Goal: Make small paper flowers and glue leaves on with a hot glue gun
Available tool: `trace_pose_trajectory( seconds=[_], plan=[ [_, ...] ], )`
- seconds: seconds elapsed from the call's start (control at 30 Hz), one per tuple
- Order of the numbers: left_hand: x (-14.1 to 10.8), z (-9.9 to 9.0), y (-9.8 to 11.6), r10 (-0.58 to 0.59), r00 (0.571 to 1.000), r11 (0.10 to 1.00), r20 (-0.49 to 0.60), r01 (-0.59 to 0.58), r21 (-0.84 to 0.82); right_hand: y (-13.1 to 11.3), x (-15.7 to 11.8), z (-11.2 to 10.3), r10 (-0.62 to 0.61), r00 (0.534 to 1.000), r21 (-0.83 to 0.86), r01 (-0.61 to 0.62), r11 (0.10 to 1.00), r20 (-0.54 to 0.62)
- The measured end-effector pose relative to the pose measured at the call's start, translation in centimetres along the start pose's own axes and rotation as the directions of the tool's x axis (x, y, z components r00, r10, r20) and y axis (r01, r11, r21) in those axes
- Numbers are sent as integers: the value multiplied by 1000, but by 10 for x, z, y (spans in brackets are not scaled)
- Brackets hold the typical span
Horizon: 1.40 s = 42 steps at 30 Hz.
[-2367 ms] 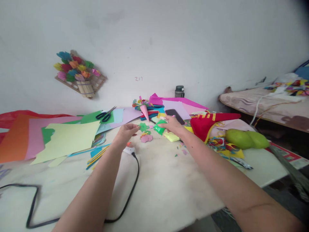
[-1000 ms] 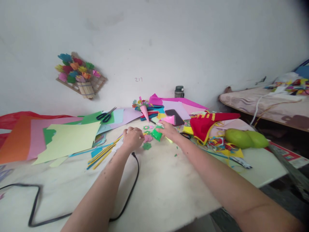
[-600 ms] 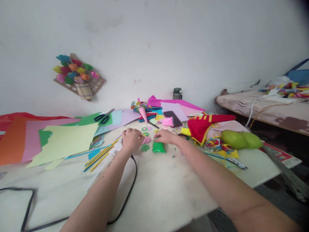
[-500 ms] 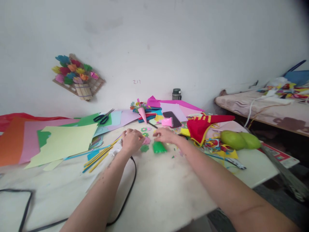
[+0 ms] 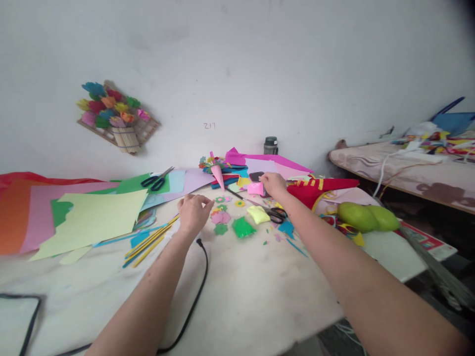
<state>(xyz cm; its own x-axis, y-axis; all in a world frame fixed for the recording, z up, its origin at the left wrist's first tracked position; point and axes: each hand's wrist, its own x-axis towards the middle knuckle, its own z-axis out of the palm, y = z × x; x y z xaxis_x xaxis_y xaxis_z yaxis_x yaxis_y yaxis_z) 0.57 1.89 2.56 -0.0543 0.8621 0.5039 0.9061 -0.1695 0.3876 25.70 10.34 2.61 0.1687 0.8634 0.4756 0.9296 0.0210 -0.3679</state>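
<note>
Tabletop (image 5: 241, 296) filled the near scene, with a pale yellow sheet (image 5: 92, 212) at the left. Cutting looked only partly done: the sheet had an irregular left edge and plenty of paper left.

The right hand (image 5: 273, 185) reached toward the far middle, fingertips at the right end of a pink packet (image 5: 255, 189) — whether they were clamped on it, I could not tell. The left hand (image 5: 195, 212) hung just left of the flower cutouts (image 5: 220, 229), fingers curled, nothing visible in them; I could not tell whether the tips met. At the far middle, a pink cone (image 5: 217, 175) topped with small shapes seemed finished.

A green packet (image 5: 244, 227) and a yellow packet (image 5: 259, 214) lay right of the cutouts, both plump, so little seemed used. The cutouts lay loose on the table, apparently ready but not yet joined to anything.

As for writing, a red-and-white box (image 5: 434, 242) at the right and a bottle (image 5: 270, 146) at the far side showed nothing legible; red marks (image 5: 209, 125) on the wall (image 5: 237, 74) read 217 — or perhaps Z17.
</note>
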Motion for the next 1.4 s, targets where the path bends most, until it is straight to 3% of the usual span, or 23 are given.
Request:
trace_pose_trajectory(
  seconds=[0.07,0.2,0.3,0.43,0.53,0.6,0.73,0.8,0.87,0.97,1.13,1.27,1.4],
  plan=[
    [0,0,0,2,1000,1000,-6,-2,-2,-3,5,2,-23,998,-89,28,996,57],
    [-1,2,2,21,1000,1000,-21,-22,-12,-5,10,9,15,959,-172,36,984,284],
    [-2,2,3,26,999,999,-26,-27,-33,-3,6,13,6,962,-130,30,991,272],
    [-2,4,5,10,999,996,-32,-13,-86,-5,-2,9,10,994,125,-23,992,105],
    [-1,7,6,-34,999,964,-16,29,-263,-20,-13,2,-102,982,524,5,852,157],
    [0,9,8,-68,998,874,15,66,-481,-34,-25,-1,-197,948,732,-52,680,251],
    [-2,11,12,-89,980,531,176,196,-824,-63,-50,0,-396,865,900,-130,416,307],
    [-3,10,12,-36,981,427,192,189,-884,-70,-59,2,-434,844,911,-139,388,314],
    [-4,9,11,-24,984,384,175,171,-908,-72,-63,2,-463,832,913,-119,391,307],
    [-2,11,7,-38,984,400,175,176,-900,-69,-63,-2,-461,852,910,-43,412,249],
    [-1,15,3,25,988,563,152,112,-819,-70,-61,-14,-437,899,864,192,465,35],
    [-3,14,5,47,987,662,154,85,-745,-74,-62,-21,-486,873,803,317,505,-38],
    [-4,12,6,67,988,731,140,47,-680,-73,-63,-22,-528,848,805,336,488,-34]
  ],
)
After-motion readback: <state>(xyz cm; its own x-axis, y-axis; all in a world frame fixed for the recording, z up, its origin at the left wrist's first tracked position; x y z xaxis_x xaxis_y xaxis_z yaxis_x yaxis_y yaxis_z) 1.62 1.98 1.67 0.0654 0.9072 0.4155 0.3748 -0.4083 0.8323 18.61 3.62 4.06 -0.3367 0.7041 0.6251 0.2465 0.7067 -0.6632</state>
